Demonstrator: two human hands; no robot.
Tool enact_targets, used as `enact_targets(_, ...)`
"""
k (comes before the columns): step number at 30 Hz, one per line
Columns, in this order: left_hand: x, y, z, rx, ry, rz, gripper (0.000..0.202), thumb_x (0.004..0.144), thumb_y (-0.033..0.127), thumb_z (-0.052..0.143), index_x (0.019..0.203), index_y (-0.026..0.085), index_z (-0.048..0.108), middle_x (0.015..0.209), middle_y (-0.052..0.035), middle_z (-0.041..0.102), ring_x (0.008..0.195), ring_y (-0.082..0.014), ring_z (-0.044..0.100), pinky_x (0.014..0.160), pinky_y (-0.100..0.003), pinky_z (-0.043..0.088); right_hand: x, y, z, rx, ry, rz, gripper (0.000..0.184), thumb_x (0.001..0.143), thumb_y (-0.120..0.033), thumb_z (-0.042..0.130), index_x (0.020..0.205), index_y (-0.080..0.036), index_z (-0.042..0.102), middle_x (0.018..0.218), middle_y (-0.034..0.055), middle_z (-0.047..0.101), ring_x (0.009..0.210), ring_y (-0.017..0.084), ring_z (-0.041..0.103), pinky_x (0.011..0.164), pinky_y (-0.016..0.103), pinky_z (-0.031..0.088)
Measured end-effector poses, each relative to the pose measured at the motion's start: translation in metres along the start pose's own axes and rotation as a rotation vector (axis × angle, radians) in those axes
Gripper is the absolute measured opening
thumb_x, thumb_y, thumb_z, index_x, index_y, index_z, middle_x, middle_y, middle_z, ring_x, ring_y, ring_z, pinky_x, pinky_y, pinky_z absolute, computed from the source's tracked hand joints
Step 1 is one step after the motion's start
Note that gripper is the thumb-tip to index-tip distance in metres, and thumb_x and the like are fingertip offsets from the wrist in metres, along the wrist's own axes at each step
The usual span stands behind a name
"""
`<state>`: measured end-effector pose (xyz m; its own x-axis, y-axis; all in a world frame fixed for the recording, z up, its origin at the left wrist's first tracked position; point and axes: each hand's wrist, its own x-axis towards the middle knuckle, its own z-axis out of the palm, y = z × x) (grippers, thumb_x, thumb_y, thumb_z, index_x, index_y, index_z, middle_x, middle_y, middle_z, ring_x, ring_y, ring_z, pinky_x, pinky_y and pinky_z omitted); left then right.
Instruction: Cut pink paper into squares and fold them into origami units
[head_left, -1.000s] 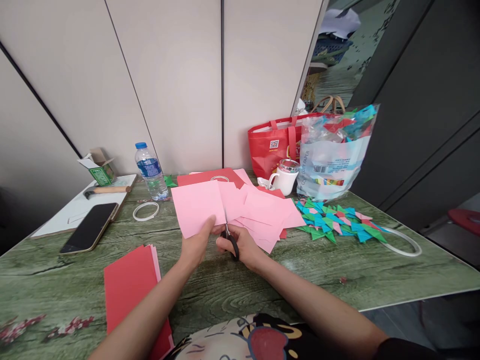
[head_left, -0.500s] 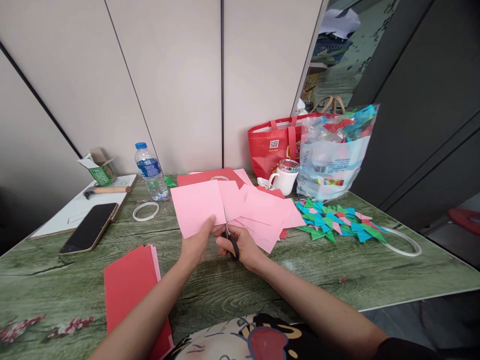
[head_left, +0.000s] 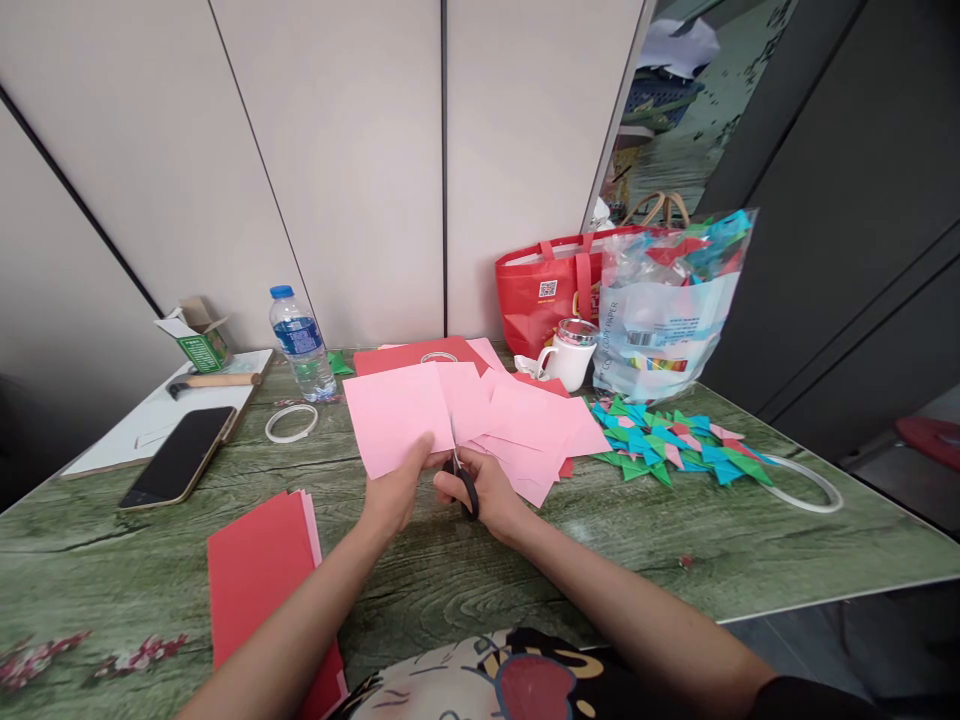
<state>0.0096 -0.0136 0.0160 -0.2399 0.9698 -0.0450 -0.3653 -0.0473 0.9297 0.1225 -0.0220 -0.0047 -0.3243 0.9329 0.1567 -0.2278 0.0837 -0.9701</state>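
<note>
My left hand (head_left: 394, 492) pinches the near edge of a pink paper sheet (head_left: 397, 412), held up over the green wood-grain table (head_left: 480, 570). My right hand (head_left: 484, 490) is closed on black-handled scissors (head_left: 459, 474), whose blades point away from me into the sheet's near edge. More pink sheets (head_left: 536, 425) lie spread just beyond and to the right of both hands.
A stack of red paper (head_left: 262, 580) lies near left. Phone (head_left: 180, 455), tape ring (head_left: 291, 423), water bottle (head_left: 302, 345) and small green box (head_left: 199, 335) sit far left. White mug (head_left: 568, 355), red bag (head_left: 544, 290), plastic bag (head_left: 664, 305) and folded coloured triangles (head_left: 671, 445) sit right.
The scissors have crept slightly further along the cut in the pink sheet. Hands and everything else stay almost where they were.
</note>
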Motion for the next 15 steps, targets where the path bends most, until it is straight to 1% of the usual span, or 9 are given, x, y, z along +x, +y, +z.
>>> enact_targets(4, -0.0004, 0.0011, 0.0007, -0.008, -0.008, 0.028, 0.025, 0.057, 0.025, 0.071, 0.079, 0.016, 0.061, 0.082, -0.0060, 0.067, 0.081, -0.0198, 0.063, 0.076, -0.032, 0.052, 0.0004, 0.0014, 0.0003, 0.017, 0.009, 0.024, 0.042, 0.059, -0.048, 0.069, 0.085, -0.016, 0.061, 0.057, -0.0033, 0.051, 0.052, 0.009, 0.045, 0.051, 0.023, 0.037)
enact_targets(8, 0.0014, -0.0009, 0.0003, 0.006, 0.025, 0.041, 0.034, 0.056, 0.026, 0.073, 0.086, 0.015, 0.060, 0.093, -0.0070, 0.066, 0.086, -0.0190, 0.062, 0.080, -0.032, 0.049, 0.0008, 0.0035, -0.0003, 0.023, 0.014, 0.034, 0.042, 0.060, -0.047, 0.068, 0.085, -0.015, 0.061, 0.055, -0.0034, 0.052, 0.050, 0.009, 0.046, 0.050, 0.023, 0.038)
enact_targets(11, 0.0028, -0.0020, -0.0005, 0.023, 0.037, 0.027, 0.037, 0.055, 0.027, 0.073, 0.087, 0.015, 0.059, 0.095, -0.0077, 0.065, 0.087, -0.0194, 0.061, 0.081, -0.033, 0.049, 0.0006, 0.0043, -0.0008, 0.020, 0.017, 0.030, 0.040, 0.062, -0.045, 0.067, 0.085, -0.013, 0.061, 0.052, -0.0039, 0.052, 0.047, 0.008, 0.046, 0.048, 0.022, 0.037)
enact_targets(15, 0.0017, -0.0002, -0.0005, 0.026, 0.024, 0.028, 0.034, 0.055, 0.027, 0.073, 0.084, 0.015, 0.060, 0.092, -0.0073, 0.065, 0.084, -0.0190, 0.061, 0.076, -0.031, 0.050, 0.0007, 0.0057, -0.0013, 0.020, 0.012, 0.027, 0.038, 0.064, -0.043, 0.067, 0.086, -0.013, 0.061, 0.051, -0.0041, 0.052, 0.046, 0.007, 0.046, 0.048, 0.022, 0.037)
